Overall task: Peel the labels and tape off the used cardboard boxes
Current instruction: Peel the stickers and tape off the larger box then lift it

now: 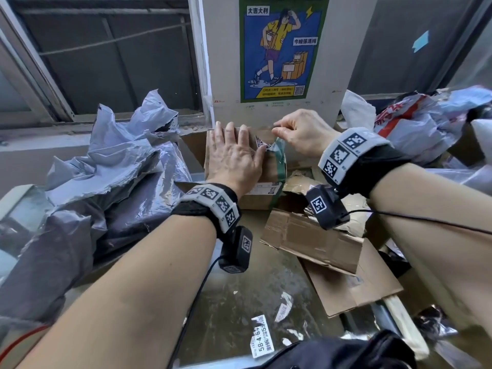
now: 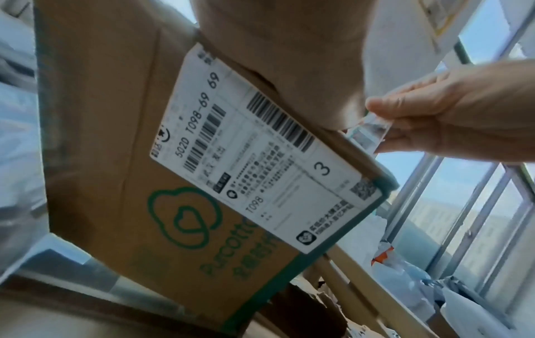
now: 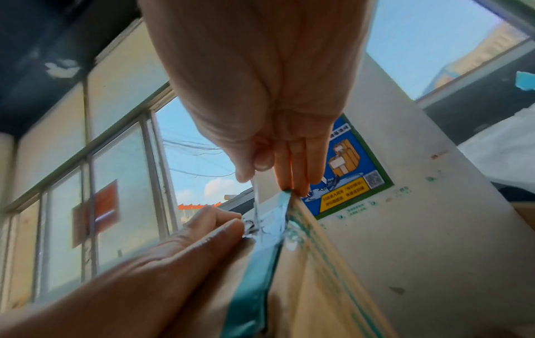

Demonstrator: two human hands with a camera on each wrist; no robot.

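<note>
**Pulling the tape off the box top**

The step in hand looks like peeling tape. The right hand (image 1: 298, 134) pinches a strip of clear tape (image 2: 369, 130) between thumb and fingers and lifts it up from the top edge of the brown cardboard box (image 1: 269, 166). The tape is still stuck to the box at its lower end, beside the green band (image 3: 254, 285) that runs down the box corner.

The left hand (image 1: 234, 155) lies flat on top of the box with its fingers straight, pressing down to keep the box from moving.

The white shipping label (image 2: 254, 146) is still fully stuck on the side of the box, below the left hand.

Next, the right hand likely needs a slow, steady pull away from the box so the thin tape does not snap. The left hand should keep pressing. After that, the label needs a corner picked loose.
</note>
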